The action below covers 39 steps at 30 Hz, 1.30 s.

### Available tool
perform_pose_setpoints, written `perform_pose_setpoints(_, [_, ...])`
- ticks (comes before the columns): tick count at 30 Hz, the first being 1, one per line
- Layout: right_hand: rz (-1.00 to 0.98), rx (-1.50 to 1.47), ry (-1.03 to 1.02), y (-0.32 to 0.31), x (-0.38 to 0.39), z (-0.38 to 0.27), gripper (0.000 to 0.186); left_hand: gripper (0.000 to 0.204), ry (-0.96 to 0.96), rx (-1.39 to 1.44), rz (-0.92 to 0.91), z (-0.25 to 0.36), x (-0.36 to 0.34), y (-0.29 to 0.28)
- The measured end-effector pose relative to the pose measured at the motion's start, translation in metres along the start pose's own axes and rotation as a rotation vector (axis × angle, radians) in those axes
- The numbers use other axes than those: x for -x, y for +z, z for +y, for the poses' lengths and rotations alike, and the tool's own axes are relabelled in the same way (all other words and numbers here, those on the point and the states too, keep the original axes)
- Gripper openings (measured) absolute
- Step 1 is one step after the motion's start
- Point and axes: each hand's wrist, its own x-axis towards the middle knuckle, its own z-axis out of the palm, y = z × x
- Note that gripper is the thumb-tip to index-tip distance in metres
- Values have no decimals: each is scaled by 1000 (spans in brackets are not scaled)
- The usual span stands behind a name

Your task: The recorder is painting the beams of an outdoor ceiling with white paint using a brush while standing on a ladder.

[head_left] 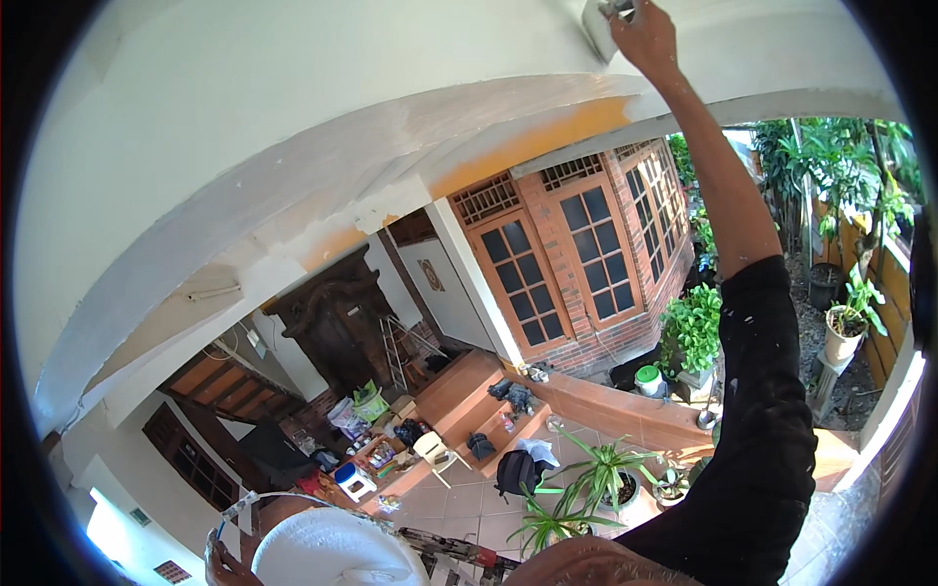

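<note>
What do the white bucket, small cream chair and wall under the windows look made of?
White bucket: probably plastic, coated dull white; smooth round body, thin handle.
Small cream chair: plastic or painted wood; even colour, no grain discernible.
Wall under the windows: matte red brick; pale mortar lines.

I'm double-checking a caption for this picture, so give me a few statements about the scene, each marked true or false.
1. The right hand is up at the pale overhead surface, gripping a flat tool. True.
2. The left hand is holding the backpack. False: the left hand is beside a white round container, and the black backpack is on the floor.
3. The small cream chair appears left of the backpack. True.
4. The tall windows have green frames. False: the tall windows have orange-brown frames.
5. The visible sleeve on the right arm is black. True.
</note>
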Motion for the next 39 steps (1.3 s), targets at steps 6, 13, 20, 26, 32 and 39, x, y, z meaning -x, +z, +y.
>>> perform_pose_setpoints(6, [-13, -179, -136, -14, -17, -101, 25, 34, -13, 25, -15, 10, 2, -9])
perform_pose_setpoints(13, [-240, -950, 338, -28, -44, -110, 17, 32, 20, 47, 42, 6, 3, -4])
perform_pose_setpoints(20, [-158, -1006, 624, 2, -3, 51, 26, 32, 6, 18, 30, 11, 4, -6])
perform_pose_setpoints(26, [-15, -640, 586, 0, 7, 126, 38, 31, 25, 68, 40, 9, 5, -8])
perform_pose_setpoints(32, [-9, 261, 196, -7, -5, 140, 39, 31, 27, 17, 44, 4, 5, -6])
perform_pose_setpoints(39, [-4, 48, -4, 29, 4, 19, 24, 30, 12, -18, 38, 3, 3, -7])
